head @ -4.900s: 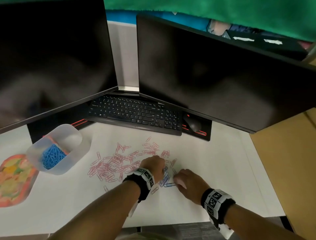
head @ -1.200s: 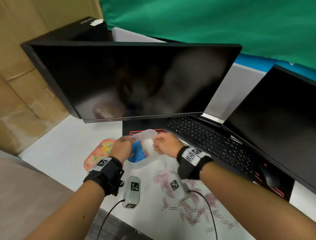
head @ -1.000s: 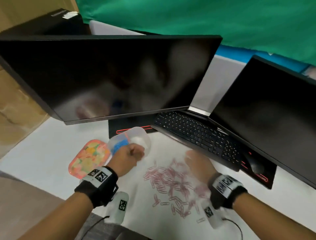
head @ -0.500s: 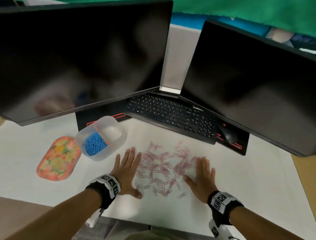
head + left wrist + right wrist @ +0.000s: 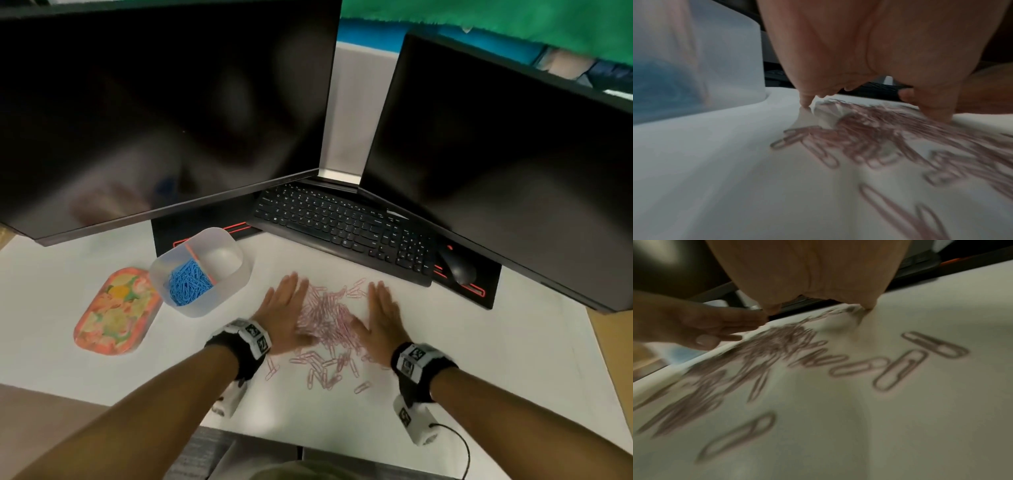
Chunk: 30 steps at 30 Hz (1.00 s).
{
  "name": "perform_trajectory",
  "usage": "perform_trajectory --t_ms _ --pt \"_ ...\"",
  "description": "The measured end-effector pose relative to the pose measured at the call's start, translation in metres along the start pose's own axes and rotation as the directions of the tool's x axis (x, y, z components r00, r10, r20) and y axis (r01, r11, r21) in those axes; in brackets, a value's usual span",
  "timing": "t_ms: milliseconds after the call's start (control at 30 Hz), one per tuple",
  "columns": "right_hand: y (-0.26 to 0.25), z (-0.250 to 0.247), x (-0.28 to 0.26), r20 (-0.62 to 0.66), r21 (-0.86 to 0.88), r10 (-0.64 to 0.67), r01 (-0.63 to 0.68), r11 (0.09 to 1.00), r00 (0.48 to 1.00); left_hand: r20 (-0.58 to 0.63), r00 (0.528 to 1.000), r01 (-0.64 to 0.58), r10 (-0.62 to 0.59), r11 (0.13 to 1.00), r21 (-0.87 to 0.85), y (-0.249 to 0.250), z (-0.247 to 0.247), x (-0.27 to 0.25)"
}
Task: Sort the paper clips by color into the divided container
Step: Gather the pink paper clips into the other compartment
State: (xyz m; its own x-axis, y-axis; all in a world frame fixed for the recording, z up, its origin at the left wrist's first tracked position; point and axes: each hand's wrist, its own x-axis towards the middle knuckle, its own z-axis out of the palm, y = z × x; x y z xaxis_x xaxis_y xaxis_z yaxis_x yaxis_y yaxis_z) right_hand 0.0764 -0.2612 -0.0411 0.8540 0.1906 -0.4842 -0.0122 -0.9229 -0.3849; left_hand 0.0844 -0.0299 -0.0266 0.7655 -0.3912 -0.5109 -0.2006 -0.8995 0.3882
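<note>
A heap of pink paper clips (image 5: 327, 315) lies on the white desk between my two hands. My left hand (image 5: 286, 308) stands on its edge with straight fingers against the heap's left side. My right hand (image 5: 383, 313) does the same on the right side. Several stray pink clips (image 5: 325, 368) lie nearer to me. The translucent divided container (image 5: 236, 281) sits to the left; its left compartment holds blue paper clips (image 5: 186, 282) and its right compartment looks bare. The wrist views show the blurred pink clips (image 5: 869, 138) (image 5: 764, 347) and my left hand (image 5: 701, 327) opposite.
A patterned orange tray (image 5: 116, 311) lies left of the container. A black keyboard (image 5: 342, 226) and mouse (image 5: 457, 269) sit behind the clips under two dark monitors (image 5: 161, 102). The desk's front edge runs just below my wrists.
My hands, flat and wide apart half a second ago, have slid inward and pushed the scattered pink clips into a tighter heap. Earlier they were at the container holding the blue clips.
</note>
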Motion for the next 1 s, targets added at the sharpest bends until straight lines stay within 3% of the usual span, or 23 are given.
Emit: perform_trajectory --t_ms 67,133,267,433,567,700,833,1000 --pt "0.005 -0.009 0.013 0.003 -0.015 0.074 -0.074 0.997 0.997 -0.023 0.997 0.080 -0.080 0.997 -0.017 -0.002 -0.011 0.011" --pt "0.004 -0.012 0.023 0.030 -0.056 0.056 -0.054 0.997 0.998 0.011 0.995 0.097 -0.098 0.995 0.020 -0.001 -0.016 0.021" --pt "-0.016 -0.008 0.029 0.101 -0.106 -0.077 0.088 0.990 0.992 0.072 0.997 -0.006 -0.005 0.988 0.151 0.012 -0.009 0.028" --pt "-0.025 0.005 0.006 0.252 -0.155 -0.252 0.296 0.943 0.934 0.120 0.981 -0.181 0.155 0.951 0.250 0.016 0.009 0.018" --pt "-0.012 0.001 -0.021 0.232 -0.069 -0.316 0.339 0.938 0.920 0.118 0.969 -0.240 0.219 0.947 0.212 0.004 0.006 -0.002" --pt "0.032 -0.014 -0.054 0.176 -0.170 -0.158 0.188 0.967 0.972 0.080 0.985 -0.163 0.150 0.968 0.193 -0.029 0.003 -0.034" --pt "0.068 -0.015 -0.088 0.252 -0.274 0.060 0.012 0.962 0.966 0.153 0.988 -0.021 -0.028 0.952 0.306 -0.064 0.007 -0.059" --pt "0.057 0.010 -0.091 0.215 -0.242 0.106 -0.052 0.969 0.971 0.101 0.993 0.036 -0.068 0.955 0.296 -0.059 0.026 -0.052"
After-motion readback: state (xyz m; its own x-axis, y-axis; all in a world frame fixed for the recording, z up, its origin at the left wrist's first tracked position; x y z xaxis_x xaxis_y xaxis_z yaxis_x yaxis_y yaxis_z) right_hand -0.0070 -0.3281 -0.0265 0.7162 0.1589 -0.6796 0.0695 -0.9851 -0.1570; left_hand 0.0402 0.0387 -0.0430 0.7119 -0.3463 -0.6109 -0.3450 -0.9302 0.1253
